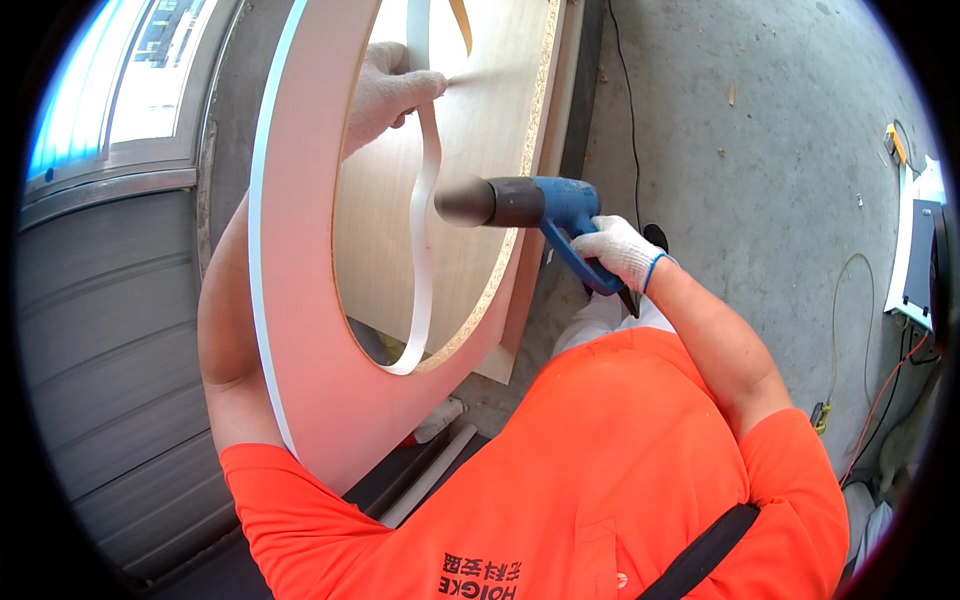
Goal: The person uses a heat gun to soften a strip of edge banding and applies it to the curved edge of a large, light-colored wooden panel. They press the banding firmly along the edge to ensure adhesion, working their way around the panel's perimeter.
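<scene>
A white board (300, 230) with a large rounded cut-out stands in front of me, its raw particleboard core (497, 275) bare along the opening's right side. A thin, pale strip of edge banding (422, 250) hangs in a loose curve inside the cut-out, its lower part meeting the bottom rim. My left hand (385, 98), in a white knit glove, reaches through from behind the board, thumb and fingers closed on the strip. A blue heat gun (568, 205) is gripped by my gloved right hand (622, 252). Its dark nozzle points left, close to the strip.
Behind the cut-out lies another wood-toned panel (385, 220). A grey ribbed wall (120, 330) and a window (140, 80) are at the left. Across the concrete floor (720, 200) runs a black cable (628, 90). White-and-dark equipment (915, 250) and a red cable (880, 390) are at the far right.
</scene>
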The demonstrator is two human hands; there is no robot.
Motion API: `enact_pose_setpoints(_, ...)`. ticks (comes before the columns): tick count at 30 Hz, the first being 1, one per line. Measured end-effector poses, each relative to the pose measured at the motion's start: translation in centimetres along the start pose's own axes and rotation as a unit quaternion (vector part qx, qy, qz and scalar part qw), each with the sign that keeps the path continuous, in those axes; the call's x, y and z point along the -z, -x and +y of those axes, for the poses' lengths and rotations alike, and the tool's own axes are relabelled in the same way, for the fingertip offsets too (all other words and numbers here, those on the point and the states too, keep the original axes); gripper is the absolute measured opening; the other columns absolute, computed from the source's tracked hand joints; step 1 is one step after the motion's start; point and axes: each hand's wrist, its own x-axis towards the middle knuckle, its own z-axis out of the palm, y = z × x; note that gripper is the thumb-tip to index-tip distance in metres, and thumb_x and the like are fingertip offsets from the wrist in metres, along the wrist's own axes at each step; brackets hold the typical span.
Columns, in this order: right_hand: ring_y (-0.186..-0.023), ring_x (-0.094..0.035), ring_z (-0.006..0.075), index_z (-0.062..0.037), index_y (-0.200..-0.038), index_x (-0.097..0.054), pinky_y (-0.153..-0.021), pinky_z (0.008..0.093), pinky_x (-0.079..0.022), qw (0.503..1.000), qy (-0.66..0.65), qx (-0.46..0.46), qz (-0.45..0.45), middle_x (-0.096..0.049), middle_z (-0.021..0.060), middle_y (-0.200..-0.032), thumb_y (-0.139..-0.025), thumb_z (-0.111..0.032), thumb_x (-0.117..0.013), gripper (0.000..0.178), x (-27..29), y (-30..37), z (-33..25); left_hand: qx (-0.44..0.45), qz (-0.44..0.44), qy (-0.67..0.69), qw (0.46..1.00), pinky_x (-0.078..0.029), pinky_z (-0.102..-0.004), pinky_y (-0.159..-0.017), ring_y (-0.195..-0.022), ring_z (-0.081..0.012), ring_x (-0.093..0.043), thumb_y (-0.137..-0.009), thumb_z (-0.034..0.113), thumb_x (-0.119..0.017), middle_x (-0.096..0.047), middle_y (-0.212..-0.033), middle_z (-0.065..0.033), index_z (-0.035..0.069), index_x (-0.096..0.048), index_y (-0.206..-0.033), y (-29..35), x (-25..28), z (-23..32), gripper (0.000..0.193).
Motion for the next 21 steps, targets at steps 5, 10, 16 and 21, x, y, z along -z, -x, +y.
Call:
enact_pose_setpoints(5,-0.071,-0.067,0.0158,0.0001,-0.092,-0.073,-0.067,0.0326,-0.054,0.999,-0.003,0.015,0.032,-0.071,0.0067,-0.081,-0.085,-0.020,-0.081,0.023,0.6,-0.8,-1.5,-0.008,-0.002,0.008,1.000,-0.052,-0.0255,-0.064,-0.067,-0.0113,-0.062,-0.094,0.035,-0.079,-0.065,-0.073,-0.0050,0.001,-0.076,-0.095,0.2,-0.3,-0.3,0.034)
enact_pose_setpoints(10,-0.071,-0.068,0.0152,0.0005,-0.094,-0.074,-0.067,0.0311,-0.055,0.998,-0.023,0.028,0.050,-0.072,0.0064,-0.082,-0.083,-0.019,-0.081,0.024,1.2,-0.9,-3.4,-0.007,-0.004,0.006,1.000,-0.052,-0.0252,-0.063,-0.066,-0.0112,-0.061,-0.093,0.033,-0.078,-0.065,-0.073,-0.0049,0.000,-0.076,-0.095,-0.1,-0.3,-0.9,0.033)
enact_pose_setpoints(16,-0.069,-0.068,0.0154,-0.0014,-0.092,-0.072,-0.065,0.0307,-0.055,0.997,-0.025,0.022,0.063,-0.071,0.0070,-0.082,-0.083,-0.019,-0.081,0.022,1.5,-0.7,-4.8,0.008,-0.014,0.017,1.000,-0.051,-0.0250,-0.063,-0.067,-0.0110,-0.061,-0.094,0.032,-0.078,-0.064,-0.074,-0.0048,0.000,-0.076,-0.095,0.1,-0.3,-0.7,0.032)
enact_pose_setpoints(21,-0.069,-0.067,0.0159,-0.0013,-0.090,-0.072,-0.064,0.0314,-0.054,0.996,0.012,0.047,0.072,-0.071,0.0068,-0.081,-0.085,-0.021,-0.081,0.022,1.7,-1.4,-3.5,0.005,-0.012,0.022,1.000,-0.052,-0.0259,-0.065,-0.068,-0.0111,-0.061,-0.094,0.032,-0.077,-0.065,-0.074,-0.0048,0.000,-0.076,-0.096,0.0,-0.1,-0.1,0.031)
